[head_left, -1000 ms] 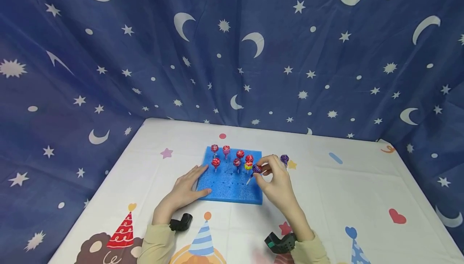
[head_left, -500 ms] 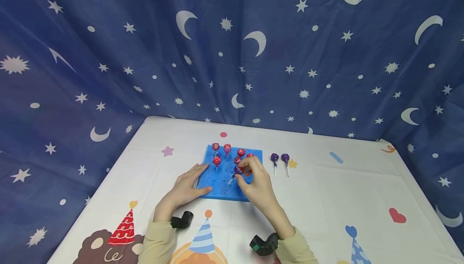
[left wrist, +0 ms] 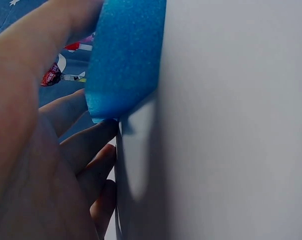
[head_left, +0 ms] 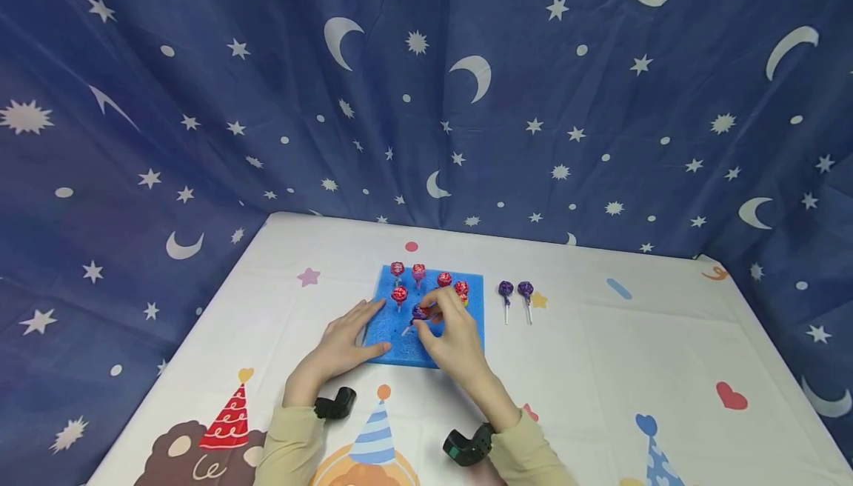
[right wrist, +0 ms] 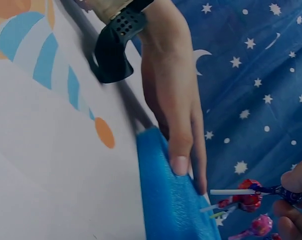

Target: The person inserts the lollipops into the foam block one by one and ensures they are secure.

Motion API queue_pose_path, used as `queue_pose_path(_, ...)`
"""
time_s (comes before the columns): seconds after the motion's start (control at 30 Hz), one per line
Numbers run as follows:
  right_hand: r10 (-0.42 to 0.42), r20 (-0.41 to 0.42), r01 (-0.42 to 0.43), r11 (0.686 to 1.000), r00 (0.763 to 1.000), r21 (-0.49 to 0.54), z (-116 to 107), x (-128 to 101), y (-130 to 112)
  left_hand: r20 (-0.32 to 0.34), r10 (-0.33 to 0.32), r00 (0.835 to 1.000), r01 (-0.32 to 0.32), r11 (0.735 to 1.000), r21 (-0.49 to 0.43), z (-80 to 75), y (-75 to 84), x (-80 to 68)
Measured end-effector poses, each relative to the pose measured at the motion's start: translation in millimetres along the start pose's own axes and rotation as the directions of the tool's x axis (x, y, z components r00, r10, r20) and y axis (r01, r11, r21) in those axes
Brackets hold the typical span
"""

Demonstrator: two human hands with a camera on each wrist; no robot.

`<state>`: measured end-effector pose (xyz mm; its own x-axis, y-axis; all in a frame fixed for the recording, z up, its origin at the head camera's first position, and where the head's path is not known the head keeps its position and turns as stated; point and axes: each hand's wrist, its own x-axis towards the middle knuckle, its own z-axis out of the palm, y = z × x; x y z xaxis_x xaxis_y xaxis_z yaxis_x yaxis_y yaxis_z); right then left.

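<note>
Blue drapery printed with white moons and stars backs a table (head_left: pixel 666 353) laid with a white party-pattern cloth. On it lies a blue foam block (head_left: pixel 400 345) pierced with rows of small holes; several red-wrapped lollipops (head_left: pixel 399 294) stand upright in its far rows.

Left hand (head_left: pixel 343 345): flat, fingers straight, resting against the block's left edge with the thumb along the near edge. The left wrist view confirms the fingers lying on the cloth beside the foam.

Right hand (head_left: pixel 449 334): over the block's middle, thumb and fingertips pinching a purple lollipop (head_left: pixel 420 312) at its wrapped head. Its white stick (right wrist: pixel 233 192) is tilted, tip pointing down and left toward the foam; whether the tip touches a hole cannot be told.

Two more purple lollipops (head_left: pixel 515 295) lie side by side on the cloth, just right of the block.

Handling, as a judgement: the lollipop looks light, with a hard head under a crinkly, possibly slick wrapper and a thin stiff stick that could bend if pushed off-axis. A hold low on the head, or where the stick meets it, would give best control. The foam appears soft and light, liable to slide unless steadied, as the left hand does.
</note>
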<state>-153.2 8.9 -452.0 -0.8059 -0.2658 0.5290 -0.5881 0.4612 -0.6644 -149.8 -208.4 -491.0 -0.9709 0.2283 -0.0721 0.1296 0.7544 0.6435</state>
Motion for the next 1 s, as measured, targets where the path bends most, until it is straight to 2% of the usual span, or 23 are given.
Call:
queue_pose_path(0.33,-0.012,0.017,0.013,0.999,1.0,-0.032,17,-1,5,0.004,0.003,1.0,-0.003,1.0,0.005,-0.2,0.5,-0.1)
queue_pose_path(1.0,-0.056,0.026,0.058,0.995,0.998,-0.086,26,1,6,0.0,0.015,1.0,-0.015,1.0,0.015,-1.2,0.1,0.0)
